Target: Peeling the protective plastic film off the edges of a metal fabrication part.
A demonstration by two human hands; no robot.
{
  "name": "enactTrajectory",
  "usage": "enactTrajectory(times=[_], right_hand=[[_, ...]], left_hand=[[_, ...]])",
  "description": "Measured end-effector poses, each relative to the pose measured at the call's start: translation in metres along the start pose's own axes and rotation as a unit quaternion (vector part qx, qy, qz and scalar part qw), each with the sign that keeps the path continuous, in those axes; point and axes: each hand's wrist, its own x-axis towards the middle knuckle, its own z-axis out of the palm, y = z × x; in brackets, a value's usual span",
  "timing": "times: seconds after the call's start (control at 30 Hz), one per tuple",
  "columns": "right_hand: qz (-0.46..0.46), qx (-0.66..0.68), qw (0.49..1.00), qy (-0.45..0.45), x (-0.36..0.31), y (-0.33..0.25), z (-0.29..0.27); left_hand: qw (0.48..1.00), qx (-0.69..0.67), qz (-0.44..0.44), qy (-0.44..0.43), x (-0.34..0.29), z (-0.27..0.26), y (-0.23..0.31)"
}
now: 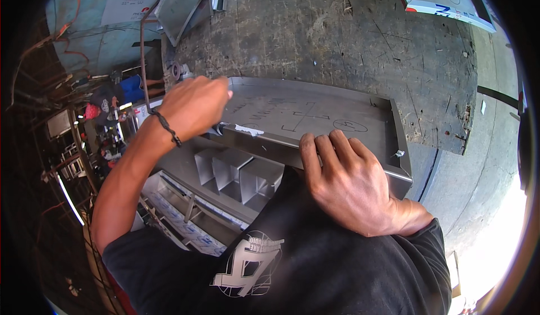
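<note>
A shallow sheet-metal tray [337, 107] with upturned edges lies on the workbench in front of me, marker lines drawn on its inner face. My right hand [349, 186] grips its near edge, fingers curled over the rim. At the tray's left end, my left hand [197, 107] is closed, knuckles up, with a dark braided band on the wrist. What its fingers hold, if anything, is hidden. Between the hands, a torn scrap of white film [248, 130] clings to the near rim. Another small white bit [399, 153] sits at the right corner.
The scratched workbench [304, 28] stretches beyond the tray. Sheet-metal pieces [183, 6] stand at its far left, and a film-covered metal panel [444, 6] lies far right. Open metal compartments [230, 174] are below the tray's near edge. A person [107, 98] is off to the left.
</note>
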Motion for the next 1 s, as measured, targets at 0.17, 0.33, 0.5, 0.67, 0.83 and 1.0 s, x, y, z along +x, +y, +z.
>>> enactTrajectory(times=[0.17,0.33,0.5,0.67,0.83,1.0], right_hand=[[-0.011,-0.004,1.0,-0.021,0.003,0.002,-0.003],[-0.001,0.001,1.0,-0.02,0.007,0.005,-0.005],[0.002,0.005,1.0,-0.03,0.013,0.007,-0.008],[0.004,0.0,0.999,-0.04,0.015,0.008,-0.009],[0.014,0.002,0.999,-0.049,0.016,0.008,-0.011],[0.017,0.003,0.999,-0.045,0.016,0.009,-0.011]], left_hand=[[0.979,-0.196,0.048,0.017,-0.007,0.01,-0.018],[0.944,-0.328,0.042,0.016,-0.005,0.01,-0.008],[0.917,-0.346,0.162,0.113,-0.005,0.025,-0.011],[0.898,-0.369,0.219,0.099,-0.009,0.017,-0.007],[0.898,-0.368,0.23,0.081,-0.002,0.009,0.003],[0.905,-0.306,0.256,0.148,-0.009,0.011,0.01]])
